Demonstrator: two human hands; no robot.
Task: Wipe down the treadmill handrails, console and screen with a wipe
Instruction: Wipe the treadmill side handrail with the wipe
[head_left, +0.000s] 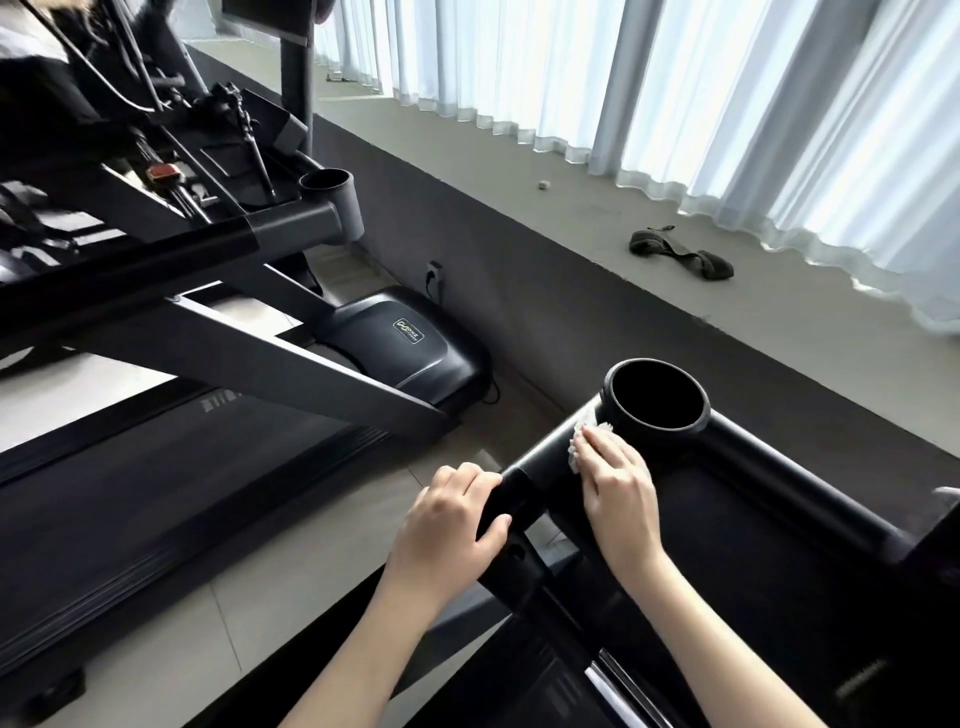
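Note:
A black treadmill handrail (540, 457) runs diagonally across the lower right and ends at a round cup holder (657, 400) on the console frame. My left hand (447, 525) grips the handrail just below the joint. My right hand (613, 488) presses a white wipe (579, 441) flat on the rail right beside the cup holder. Only the wipe's edge shows past my fingers. The dark console tray (737, 509) lies to the right of my right hand. The screen is out of view.
A second treadmill (208, 270) stands to the left, with its own cup holder (327, 187) and motor cover (410, 338). Behind runs a dark low wall (519, 260) with a ledge holding a dark strap (680, 254). White curtains (727, 104) hang beyond.

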